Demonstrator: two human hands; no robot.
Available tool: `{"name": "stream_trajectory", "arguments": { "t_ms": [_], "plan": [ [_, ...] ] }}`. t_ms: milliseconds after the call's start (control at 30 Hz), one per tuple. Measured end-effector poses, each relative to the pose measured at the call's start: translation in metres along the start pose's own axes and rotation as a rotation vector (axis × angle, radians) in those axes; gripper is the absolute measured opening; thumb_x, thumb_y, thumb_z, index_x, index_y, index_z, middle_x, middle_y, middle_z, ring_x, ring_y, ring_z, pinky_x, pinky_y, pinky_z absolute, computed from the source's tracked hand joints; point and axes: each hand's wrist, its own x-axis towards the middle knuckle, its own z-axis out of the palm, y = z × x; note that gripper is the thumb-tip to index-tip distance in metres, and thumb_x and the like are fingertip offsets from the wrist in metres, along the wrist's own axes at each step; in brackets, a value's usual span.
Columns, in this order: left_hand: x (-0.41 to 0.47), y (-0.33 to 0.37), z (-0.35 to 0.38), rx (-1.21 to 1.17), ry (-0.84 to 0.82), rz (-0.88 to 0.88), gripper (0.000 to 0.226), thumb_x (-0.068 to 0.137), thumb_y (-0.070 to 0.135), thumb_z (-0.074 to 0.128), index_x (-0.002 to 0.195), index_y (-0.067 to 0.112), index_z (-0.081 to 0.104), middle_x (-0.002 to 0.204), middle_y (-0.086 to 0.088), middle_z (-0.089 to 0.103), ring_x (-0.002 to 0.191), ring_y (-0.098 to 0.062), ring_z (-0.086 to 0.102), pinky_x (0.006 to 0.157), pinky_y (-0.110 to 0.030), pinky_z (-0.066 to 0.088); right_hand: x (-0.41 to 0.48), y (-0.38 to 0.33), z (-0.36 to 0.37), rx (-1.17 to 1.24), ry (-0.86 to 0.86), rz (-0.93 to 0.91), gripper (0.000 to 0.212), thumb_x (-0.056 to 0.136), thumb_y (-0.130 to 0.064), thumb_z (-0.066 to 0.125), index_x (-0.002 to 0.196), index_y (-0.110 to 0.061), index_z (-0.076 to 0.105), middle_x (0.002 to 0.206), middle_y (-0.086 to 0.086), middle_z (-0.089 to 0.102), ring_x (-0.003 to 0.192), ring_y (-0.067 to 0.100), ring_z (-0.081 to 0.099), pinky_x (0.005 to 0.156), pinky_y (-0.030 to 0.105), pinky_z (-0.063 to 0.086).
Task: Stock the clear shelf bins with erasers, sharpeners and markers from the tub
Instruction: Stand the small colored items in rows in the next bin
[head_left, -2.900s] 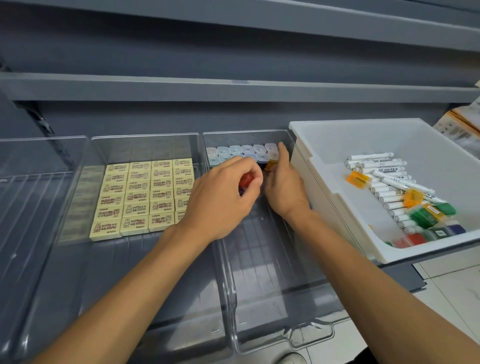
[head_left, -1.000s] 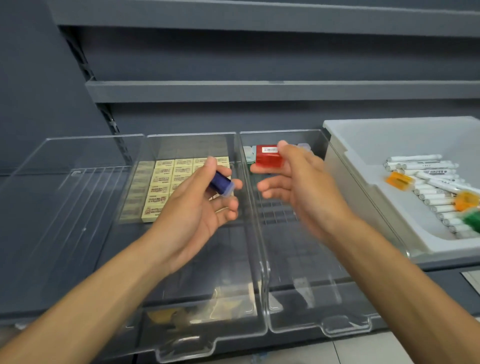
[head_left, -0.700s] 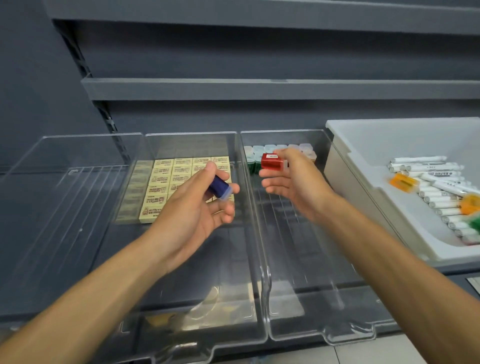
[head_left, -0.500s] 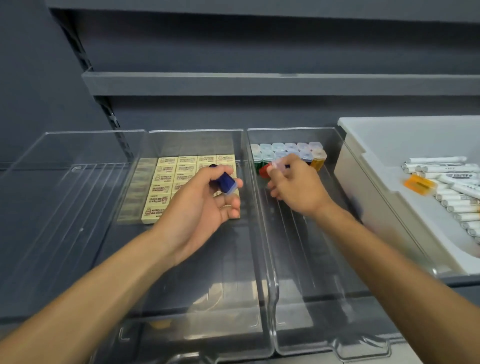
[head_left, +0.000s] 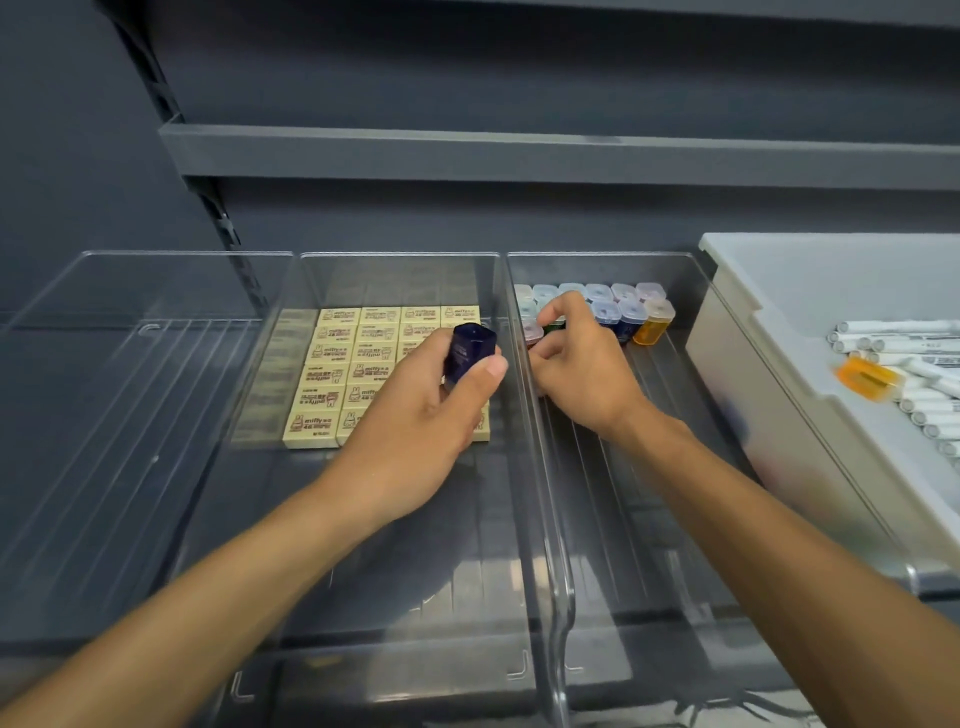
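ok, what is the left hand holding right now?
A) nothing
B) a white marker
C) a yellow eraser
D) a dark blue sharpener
D: the left hand grips a dark blue sharpener over the eraser bin. The right hand looks to be pinching a red sharpener.

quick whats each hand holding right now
Left hand: grips a dark blue sharpener.
Right hand: pinches a red sharpener.
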Motion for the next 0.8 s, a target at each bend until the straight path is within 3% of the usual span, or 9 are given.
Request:
{"name": "stream_trajectory", "arguments": {
  "t_ms": [67,233,333,467,533,633,733,800],
  "plan": [
    [0.001,-0.001,-0.001,0.008,-0.004,0.007,0.021,0.099,0.031,0.05,0.1,0.01,0.055,0.057,0.014,0.044,0.057,-0.008,0.041,0.055,-0.028,0.039,-0.001,0.002,0.0,-0.018,-0.015,-0.03,0.019,0.094,-0.01,0.054,0.106,-0.016,0.04,0.061,-0.008,0.063,0.055,0.004,0.061,0.064,0.027,0.049],
    [-0.004,-0.001,0.002,0.026,-0.047,0.011,0.011,0.1,0.033,0.05,0.098,0.022,0.055,0.058,0.02,0.049,0.058,-0.004,0.044,0.059,-0.025,0.04,0.002,0.006,0.006,-0.164,0.076,-0.096,0.014,0.097,-0.022,0.053,0.103,-0.019,0.041,0.067,0.003,0.066,0.068,0.025,0.063,0.073,0.044,0.053],
    [-0.007,-0.002,0.001,0.075,-0.071,-0.009,0.016,0.1,0.039,0.048,0.097,0.024,0.053,0.062,0.021,0.048,0.061,-0.004,0.045,0.064,-0.026,0.04,0.003,0.003,0.007,-0.188,0.037,-0.099,0.016,0.097,-0.02,0.052,0.108,-0.018,0.04,0.073,0.006,0.065,0.07,0.028,0.061,0.076,0.047,0.053],
    [-0.009,0.006,-0.002,0.043,-0.093,-0.06,0.034,0.1,0.045,0.038,0.097,0.013,0.051,0.064,0.011,0.055,0.051,-0.005,0.042,0.05,-0.014,0.037,0.0,0.006,-0.005,-0.146,-0.026,-0.063,0.037,0.095,-0.021,0.057,0.127,-0.02,0.039,0.076,0.001,0.07,0.076,0.022,0.068,0.083,0.045,0.054],
    [-0.01,0.011,-0.001,0.033,-0.099,-0.045,0.042,0.098,0.049,0.036,0.095,0.009,0.049,0.062,0.005,0.049,0.051,-0.005,0.04,0.049,-0.011,0.035,-0.008,0.005,-0.013,-0.141,-0.047,-0.097,0.045,0.095,-0.018,0.056,0.135,-0.021,0.036,0.073,0.003,0.071,0.072,0.018,0.069,0.081,0.045,0.055],
    [-0.012,0.015,0.003,-0.011,-0.142,-0.068,0.027,0.102,0.043,0.041,0.088,0.021,0.048,0.06,0.016,0.043,0.052,0.001,0.042,0.052,-0.01,0.036,-0.031,-0.006,-0.024,-0.035,-0.08,-0.164,0.028,0.097,-0.016,0.051,0.124,-0.02,0.045,0.068,0.003,0.07,0.061,0.013,0.066,0.071,0.042,0.057],
    [-0.014,0.015,0.005,0.045,-0.186,-0.057,0.002,0.089,0.034,0.046,0.089,0.033,0.047,0.073,0.016,0.049,0.058,0.0,0.041,0.065,-0.027,0.037,-0.055,-0.021,-0.034,0.174,-0.083,-0.189,0.011,0.1,-0.018,0.049,0.105,-0.014,0.057,0.063,0.005,0.066,0.052,0.014,0.058,0.054,0.03,0.051],
    [-0.017,0.017,0.007,0.124,-0.199,0.012,0.015,0.087,0.034,0.046,0.102,0.034,0.049,0.084,0.016,0.057,0.072,-0.005,0.051,0.074,-0.035,0.044,-0.07,-0.031,-0.04,0.311,-0.119,-0.184,0.016,0.101,-0.023,0.049,0.098,-0.011,0.06,0.064,0.004,0.063,0.052,0.016,0.055,0.051,0.026,0.045]
  ]
}}
